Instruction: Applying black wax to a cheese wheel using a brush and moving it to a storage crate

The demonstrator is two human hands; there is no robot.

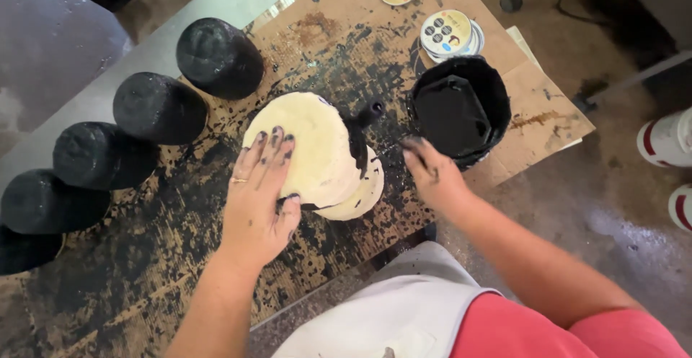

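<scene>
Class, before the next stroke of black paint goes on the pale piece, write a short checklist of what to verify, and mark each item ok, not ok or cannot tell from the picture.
1. Left hand steadies the pale piece: ok, palm and fingers lie flat on its top.
2. Brush in the right hand: cannot tell; the brush leans on the piece, and the hand is beside it.
3. Paint bucket within reach: ok, right beside the right hand.
4. Cardboard covers the table under the piece: ok.
5. Finished black pieces clear of the work: ok, lined up along the left edge.
6. Hands clean: not ok, black paint on both.
</scene>
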